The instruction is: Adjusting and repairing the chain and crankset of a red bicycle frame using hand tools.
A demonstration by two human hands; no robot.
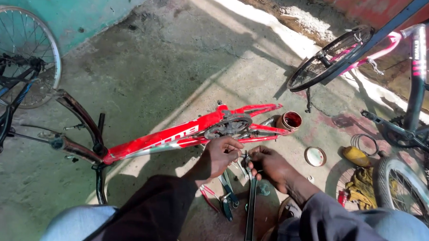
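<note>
Here, at the centre of the frame, the left hand (220, 155) and the right hand (271, 164) meet with fingers curled together around a small metal part (245, 159) pinched between them; what the part is cannot be made out. Just above the knuckles lies a red bicycle frame (173, 136) on its side, its long axis running from lower left to upper right, with the chainwheel (229, 126) closest to the left hand. Below the hands, a long wrench (251, 208) points straight down the frame, beside pliers (228, 194). To the right sit a rusty tin (289, 120), a round lid (315, 156) and a yellow rag (362, 186). All rests on a stained concrete floor (168, 57), with a spoked wheel (15, 53) by the teal wall (72, 0) at upper left and a pink bicycle (380, 51) at upper right.
</note>
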